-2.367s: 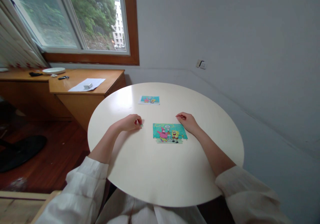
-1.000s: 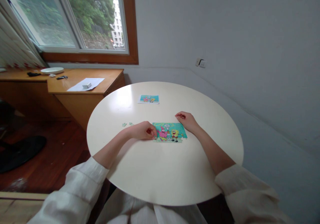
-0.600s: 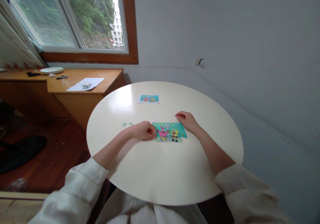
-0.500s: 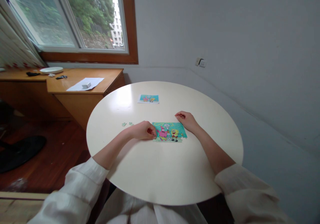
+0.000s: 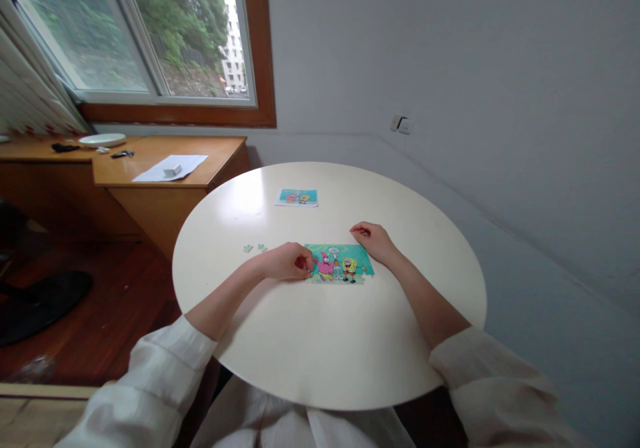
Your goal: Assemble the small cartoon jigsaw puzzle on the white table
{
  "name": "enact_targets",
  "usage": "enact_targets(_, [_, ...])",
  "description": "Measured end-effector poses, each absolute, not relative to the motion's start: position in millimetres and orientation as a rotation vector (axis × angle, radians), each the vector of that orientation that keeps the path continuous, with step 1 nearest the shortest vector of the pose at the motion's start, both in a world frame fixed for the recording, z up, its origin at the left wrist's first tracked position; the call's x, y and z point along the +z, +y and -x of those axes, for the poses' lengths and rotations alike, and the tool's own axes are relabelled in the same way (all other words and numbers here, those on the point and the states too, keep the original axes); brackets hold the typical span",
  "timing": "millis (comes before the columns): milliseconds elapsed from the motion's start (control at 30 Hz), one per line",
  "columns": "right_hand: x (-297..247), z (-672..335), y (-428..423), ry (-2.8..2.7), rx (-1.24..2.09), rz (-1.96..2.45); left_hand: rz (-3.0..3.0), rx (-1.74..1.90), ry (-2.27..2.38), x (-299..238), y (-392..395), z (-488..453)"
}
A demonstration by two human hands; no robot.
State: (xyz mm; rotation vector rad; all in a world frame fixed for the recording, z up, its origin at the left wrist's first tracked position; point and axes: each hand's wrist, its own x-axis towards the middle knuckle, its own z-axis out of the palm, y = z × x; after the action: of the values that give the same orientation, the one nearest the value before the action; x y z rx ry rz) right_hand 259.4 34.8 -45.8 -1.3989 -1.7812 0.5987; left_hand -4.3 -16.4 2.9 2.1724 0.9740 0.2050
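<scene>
A nearly whole jigsaw puzzle (image 5: 340, 265) lies flat on the table, showing a pink starfish, a yellow sponge and a teal figure on a green-blue ground. At its lower left corner, my left hand (image 5: 291, 261) pinches a small pale green puzzle piece (image 5: 309, 279), mostly covered by the fingertips. The lower right corner of the puzzle has a notched gap. My right hand (image 5: 373, 238) rests by the upper right edge, its fingers curled together with nothing visible in them. Two loose puzzle pieces (image 5: 255, 249) lie to the left, beyond my left forearm.
A printed reference picture (image 5: 297, 198) of the same scene lies toward the far side of the round white table (image 5: 320, 348). To the left stands a wooden desk (image 5: 220, 151) with paper, a small white box and a plate, below a window.
My left fingers have shifted very slightly at the puzzle's lower left corner, and the piece there now sits closer against the puzzle. My right hand has stayed in place.
</scene>
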Motion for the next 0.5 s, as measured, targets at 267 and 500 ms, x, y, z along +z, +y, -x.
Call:
enact_targets(267, [-45.9,-259.0,34.7,-1.776,0.594,1.384,-2.186,0.195,0.965,4.5,-17.8,3.0])
enact_targets(500, [-44.4,-258.1,33.6,-1.777,0.603,1.391,-2.208,0.208,0.957,4.7,-18.3,2.5])
